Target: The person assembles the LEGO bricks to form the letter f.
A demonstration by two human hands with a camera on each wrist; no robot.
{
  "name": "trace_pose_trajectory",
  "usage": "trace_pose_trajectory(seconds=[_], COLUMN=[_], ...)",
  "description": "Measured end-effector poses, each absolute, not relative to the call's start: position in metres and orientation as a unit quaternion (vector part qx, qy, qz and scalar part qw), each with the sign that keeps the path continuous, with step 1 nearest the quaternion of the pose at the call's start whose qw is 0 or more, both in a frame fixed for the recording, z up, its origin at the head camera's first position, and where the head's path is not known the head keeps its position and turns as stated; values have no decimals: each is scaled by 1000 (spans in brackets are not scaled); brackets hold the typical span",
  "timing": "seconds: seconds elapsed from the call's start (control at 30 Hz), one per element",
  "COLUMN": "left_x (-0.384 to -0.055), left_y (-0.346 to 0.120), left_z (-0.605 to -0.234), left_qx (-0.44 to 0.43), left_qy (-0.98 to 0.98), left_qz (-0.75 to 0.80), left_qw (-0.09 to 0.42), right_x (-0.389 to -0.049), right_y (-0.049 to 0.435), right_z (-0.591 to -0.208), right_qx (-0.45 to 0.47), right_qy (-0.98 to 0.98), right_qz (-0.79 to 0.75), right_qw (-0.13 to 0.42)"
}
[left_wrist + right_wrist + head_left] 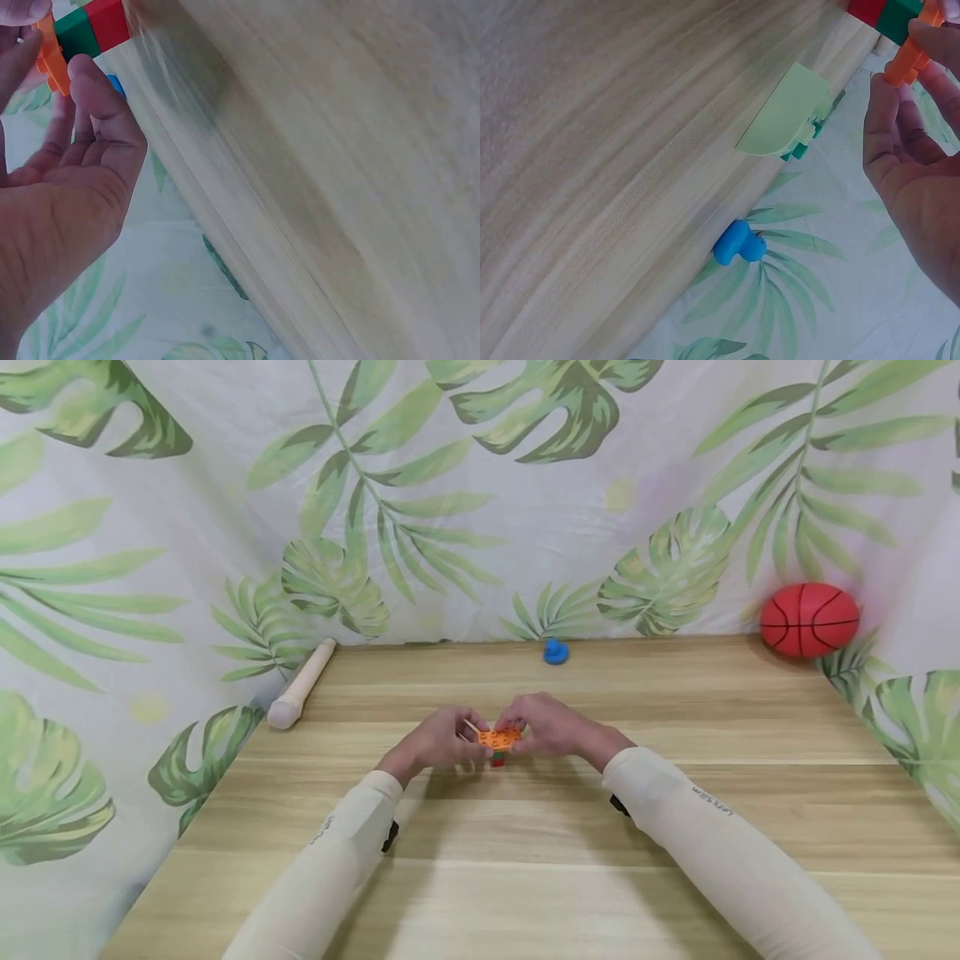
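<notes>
The orange brick (497, 740) was between my hands, studs up, near the middle of the wooden table (495, 893), capping a green brick (78, 35) that sat on a red brick (109, 24); the red one seemed to stand on the wood. My left hand (438, 741) pinched one end of the orange piece between thumb and fingers, and my right hand (551, 727) pinched the other end. Whether the studs beneath had fully caught I could not tell. To seat it well, I judged, I needed both ends level, the narrow column square under the middle, and equal pressure straight down, since leaning on one overhanging end could tip the stack or pop the joint; fingertips clear of the seam would help too. Beyond, on the table, lay a pale green block (784, 112) with darker green bits along its side. The blue duck (556, 652) stood by the far edge, the red ball (810, 621) at the far right corner, and a microphone-shaped thing (302, 685) along the left edge.
</notes>
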State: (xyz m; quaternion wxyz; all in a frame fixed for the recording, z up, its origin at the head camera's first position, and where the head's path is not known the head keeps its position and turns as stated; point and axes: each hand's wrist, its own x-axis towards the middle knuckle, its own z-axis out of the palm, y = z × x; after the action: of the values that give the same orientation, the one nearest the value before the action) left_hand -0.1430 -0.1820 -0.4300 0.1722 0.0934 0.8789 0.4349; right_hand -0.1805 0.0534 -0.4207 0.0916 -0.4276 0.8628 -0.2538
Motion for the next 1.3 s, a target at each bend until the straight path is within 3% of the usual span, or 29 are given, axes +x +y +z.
trace_pose_trajectory(seconds=[0.57, 1.3], left_x=[-144, -143], left_y=[-185, -185], left_z=[-439, -441], left_qx=[68, 67], left_qy=[826, 828], left_qz=[526, 526], left_qw=[193, 179], right_x=[-180, -174], right_y=[53, 55], right_z=[-422, -425], right_qx=[-426, -404], right_qy=[868, 875], right_qz=[-244, -257], right_qw=[78, 70])
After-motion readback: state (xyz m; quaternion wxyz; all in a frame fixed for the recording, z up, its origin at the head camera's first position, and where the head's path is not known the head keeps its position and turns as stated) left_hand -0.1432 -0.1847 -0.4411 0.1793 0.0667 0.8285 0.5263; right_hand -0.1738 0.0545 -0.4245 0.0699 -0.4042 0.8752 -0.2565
